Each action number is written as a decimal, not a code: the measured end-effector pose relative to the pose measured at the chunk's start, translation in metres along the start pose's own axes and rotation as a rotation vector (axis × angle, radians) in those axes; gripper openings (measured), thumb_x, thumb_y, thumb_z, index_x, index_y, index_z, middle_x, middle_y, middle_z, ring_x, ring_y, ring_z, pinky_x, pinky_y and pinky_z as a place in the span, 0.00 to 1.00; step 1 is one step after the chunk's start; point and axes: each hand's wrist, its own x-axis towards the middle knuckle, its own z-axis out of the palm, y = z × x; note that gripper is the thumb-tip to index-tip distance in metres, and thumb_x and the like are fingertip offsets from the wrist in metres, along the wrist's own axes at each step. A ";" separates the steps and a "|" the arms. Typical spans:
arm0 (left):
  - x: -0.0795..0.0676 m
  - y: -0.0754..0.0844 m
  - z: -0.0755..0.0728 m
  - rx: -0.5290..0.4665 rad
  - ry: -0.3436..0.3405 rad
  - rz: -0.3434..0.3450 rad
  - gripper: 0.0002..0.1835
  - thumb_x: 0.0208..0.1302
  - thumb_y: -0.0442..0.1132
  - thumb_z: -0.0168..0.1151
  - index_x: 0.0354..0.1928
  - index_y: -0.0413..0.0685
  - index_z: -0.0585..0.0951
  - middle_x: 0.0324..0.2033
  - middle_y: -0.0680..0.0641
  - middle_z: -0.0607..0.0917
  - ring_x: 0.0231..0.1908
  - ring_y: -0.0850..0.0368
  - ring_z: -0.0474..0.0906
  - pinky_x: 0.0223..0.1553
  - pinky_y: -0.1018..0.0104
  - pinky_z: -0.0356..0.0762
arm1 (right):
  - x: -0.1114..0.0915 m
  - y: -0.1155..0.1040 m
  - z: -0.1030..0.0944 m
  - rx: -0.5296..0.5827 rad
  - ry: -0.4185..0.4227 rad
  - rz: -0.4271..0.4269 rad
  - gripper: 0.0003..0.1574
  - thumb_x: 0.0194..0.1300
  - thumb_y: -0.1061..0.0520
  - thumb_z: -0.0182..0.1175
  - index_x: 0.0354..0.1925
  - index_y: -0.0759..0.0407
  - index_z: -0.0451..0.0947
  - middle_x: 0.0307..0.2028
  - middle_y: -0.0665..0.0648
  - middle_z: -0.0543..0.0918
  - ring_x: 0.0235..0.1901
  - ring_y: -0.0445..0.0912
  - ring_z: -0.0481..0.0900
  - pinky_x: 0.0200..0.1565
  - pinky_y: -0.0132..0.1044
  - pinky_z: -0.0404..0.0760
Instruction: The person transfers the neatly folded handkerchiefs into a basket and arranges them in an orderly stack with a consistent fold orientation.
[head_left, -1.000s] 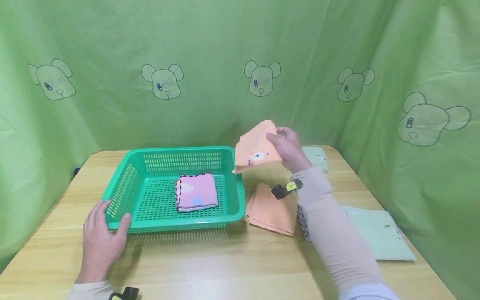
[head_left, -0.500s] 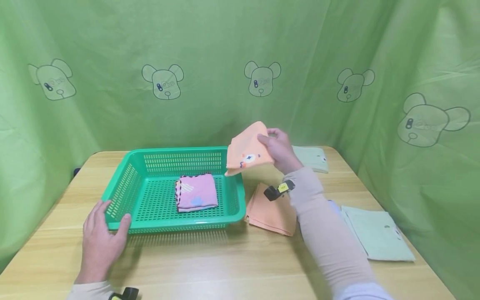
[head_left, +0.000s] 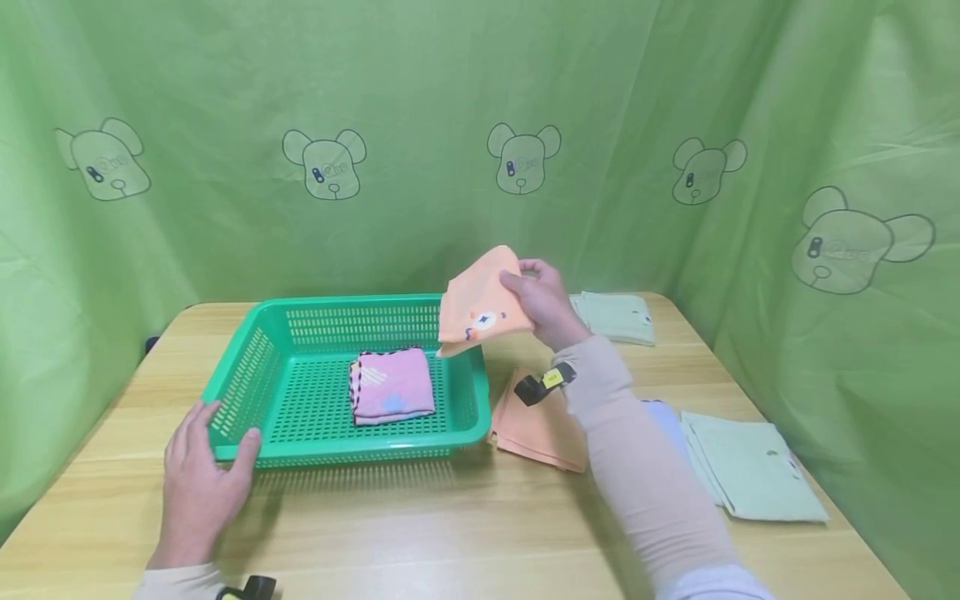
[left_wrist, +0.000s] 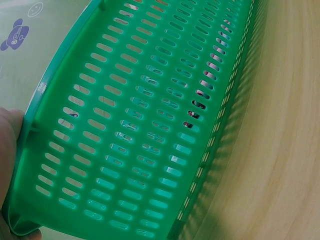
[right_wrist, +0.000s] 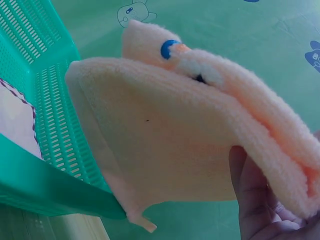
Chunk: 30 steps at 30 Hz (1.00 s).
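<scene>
My right hand (head_left: 549, 305) pinches a folded peach towel (head_left: 483, 292) with a printed animal face, thumb on the near side. The towel hangs tilted over the right rim of the green plastic basket (head_left: 333, 450); a small loop dangles from its lower corner (right_wrist: 145, 222) in the right wrist view. Inside the basket lies a folded pink cloth (head_left: 393, 383) with a checkered edge. My left hand (head_left: 206, 479) holds the basket's near left corner, thumb over the front rim and fingers along the left side. In the left wrist view, part of that hand shows against the rim (left_wrist: 37, 100).
Right of the basket, another folded peach towel (head_left: 536, 429) lies on the wooden table (head_left: 390, 533). Pale green folded towels lie at the back right (head_left: 618, 317) and front right (head_left: 757, 467). Beside the latter, a bluish cloth (head_left: 667, 421) is partly hidden by my right forearm. Green curtains (head_left: 420, 167) surround the table.
My right hand has carried the peach towel leftward, from beside the basket's right rim to over it. The left hand, the basket and the pink cloth have stayed put.
</scene>
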 end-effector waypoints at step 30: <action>0.000 0.001 0.000 0.010 -0.009 0.000 0.37 0.70 0.49 0.53 0.71 0.34 0.55 0.71 0.29 0.51 0.70 0.30 0.45 0.65 0.29 0.42 | -0.004 0.000 0.037 0.015 -0.059 -0.007 0.23 0.68 0.60 0.59 0.58 0.63 0.64 0.41 0.63 0.80 0.26 0.44 0.82 0.29 0.32 0.84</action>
